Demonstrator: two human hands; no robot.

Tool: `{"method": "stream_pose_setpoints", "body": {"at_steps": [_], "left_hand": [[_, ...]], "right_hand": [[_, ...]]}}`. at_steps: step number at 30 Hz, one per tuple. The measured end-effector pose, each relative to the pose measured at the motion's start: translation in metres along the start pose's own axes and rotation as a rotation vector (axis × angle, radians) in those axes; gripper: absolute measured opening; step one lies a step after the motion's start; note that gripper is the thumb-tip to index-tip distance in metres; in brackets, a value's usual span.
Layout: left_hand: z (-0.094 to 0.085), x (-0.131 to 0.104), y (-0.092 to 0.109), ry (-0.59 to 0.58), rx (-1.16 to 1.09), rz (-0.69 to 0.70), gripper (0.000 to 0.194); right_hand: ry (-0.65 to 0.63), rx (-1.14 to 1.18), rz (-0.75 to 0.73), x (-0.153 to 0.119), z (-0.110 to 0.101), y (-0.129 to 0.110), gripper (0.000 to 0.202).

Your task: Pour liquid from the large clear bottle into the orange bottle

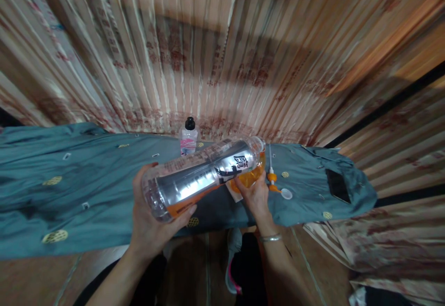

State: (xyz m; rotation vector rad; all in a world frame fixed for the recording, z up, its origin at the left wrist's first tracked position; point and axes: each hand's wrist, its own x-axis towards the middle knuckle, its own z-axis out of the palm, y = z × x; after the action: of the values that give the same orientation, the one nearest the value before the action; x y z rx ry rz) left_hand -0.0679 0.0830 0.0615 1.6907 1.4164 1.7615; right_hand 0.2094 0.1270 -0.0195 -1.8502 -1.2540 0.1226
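My left hand (149, 222) is wrapped round the base of a large clear plastic bottle (187, 188) with a silver and orange label. That bottle is tilted on its side, its neck to the right and higher than its base. Behind the neck stands a bottle of amber liquid (248, 178), and my right hand (257, 194) is closed round its near side. The large bottle's neck hides the amber bottle's top, so I cannot tell whether they touch. An orange and white pump head (272, 178) lies just right of my right hand, beside a round clear cap (286, 194).
A small clear bottle with a black cap (188, 137) stands at the back of the green cloth (104, 176) covering the narrow table. Toward the right end lies a black phone (338, 185). A patterned curtain (208, 55) hangs close behind the table.
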Motion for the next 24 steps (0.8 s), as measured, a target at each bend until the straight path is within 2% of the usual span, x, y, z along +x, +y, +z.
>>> {"method": "stream_pose_setpoints", "body": {"at_steps": [9,16,20,24], "left_hand": [[0.000,0.000,0.005,0.024,-0.021,-0.022,0.086],[0.000,0.001,0.011,-0.004,-0.052,-0.084,0.084],[-0.002,0.001,0.007,-0.036,-0.002,-0.061,0.085],[-0.001,-0.001,0.005,-0.016,0.000,-0.015,0.084]], "right_hand": [[-0.013,-0.013,-0.006,0.002,-0.002,0.001,0.102],[-0.007,-0.014,-0.011,0.002,-0.003,-0.003,0.095],[-0.016,-0.024,-0.005,0.002,-0.003,-0.004,0.097],[-0.036,-0.011,0.000,0.003,-0.004,-0.004,0.098]]}}
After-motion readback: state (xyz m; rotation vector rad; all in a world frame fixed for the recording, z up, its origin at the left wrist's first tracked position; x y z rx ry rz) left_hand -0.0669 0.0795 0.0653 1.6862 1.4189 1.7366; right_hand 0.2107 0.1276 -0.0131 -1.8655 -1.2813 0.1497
